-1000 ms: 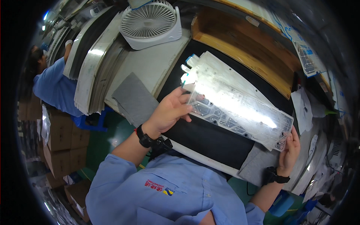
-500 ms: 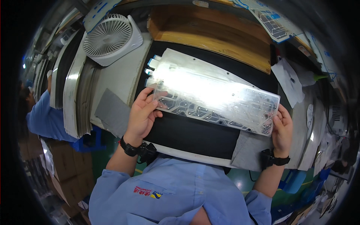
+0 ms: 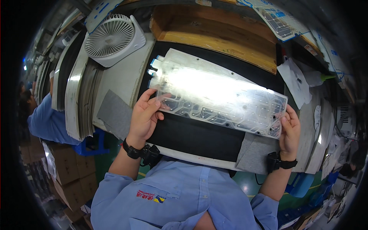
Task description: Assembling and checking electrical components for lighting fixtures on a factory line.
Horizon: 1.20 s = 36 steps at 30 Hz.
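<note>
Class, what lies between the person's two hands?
In the head view, a clear patterned sheet spans from the left hand to the right hand, above a black mat.

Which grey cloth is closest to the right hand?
The right grey cloth, just beside the right hand; the left grey cloth lies over by the left hand.

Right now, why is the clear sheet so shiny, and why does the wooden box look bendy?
In the head view, white glare washes out the middle of the clear sheet, probably light bouncing off it; also in the head view, the fisheye lens curves the long edges of the wooden box, and the picture's corners go dark.
</note>
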{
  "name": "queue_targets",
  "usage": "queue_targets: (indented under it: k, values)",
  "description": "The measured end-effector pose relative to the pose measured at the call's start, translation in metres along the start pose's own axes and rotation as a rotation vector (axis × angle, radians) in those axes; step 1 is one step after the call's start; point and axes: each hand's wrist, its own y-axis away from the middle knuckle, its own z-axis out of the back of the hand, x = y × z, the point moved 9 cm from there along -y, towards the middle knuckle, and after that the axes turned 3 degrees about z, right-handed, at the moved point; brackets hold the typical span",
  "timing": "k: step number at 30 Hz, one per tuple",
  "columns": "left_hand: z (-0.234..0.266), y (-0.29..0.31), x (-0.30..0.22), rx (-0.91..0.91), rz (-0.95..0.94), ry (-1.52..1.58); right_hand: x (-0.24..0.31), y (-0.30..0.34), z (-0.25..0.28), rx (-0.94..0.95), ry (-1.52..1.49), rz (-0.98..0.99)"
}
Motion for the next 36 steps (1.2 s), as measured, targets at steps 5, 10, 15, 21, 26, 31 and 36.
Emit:
queue_targets:
  k: [5, 10, 15, 21, 26, 31, 36]
  values:
    - [0.0014, 0.0010, 0.0003, 0.012, 0.000, 0.031, 0.0002, 0.0002, -0.0015, 0.012, -0.018, -0.004]
    - [0.0017, 0.0006, 0.0005, 0.022, 0.000, 0.037, -0.0007, 0.0002, 0.0001, 0.008, -0.019, -0.003]
    - [0.0004, 0.0001, 0.0002, 0.021, -0.005, 0.018, 0.0009, -0.0002, 0.0001, 0.018, -0.016, 0.008]
    - [-0.0007, 0.0010, -0.0008, -0.011, 0.002, -0.055, 0.0038, 0.0006, -0.0016, 0.032, -0.053, 0.016]
    - [-0.0001, 0.0007, -0.0001, 0.001, -0.001, -0.037, 0.0059, 0.0008, -0.0044, 0.003, -0.072, 0.022]
    - [0.0031, 0.0007, 0.0024, -0.019, -0.007, -0.054, 0.0015, 0.0018, 0.0007, 0.001, -0.089, 0.010]
    - [-0.0003, 0.0017, 0.0002, -0.017, -0.021, -0.058, 0.0025, 0.0023, -0.0005, -0.016, -0.082, -0.009]
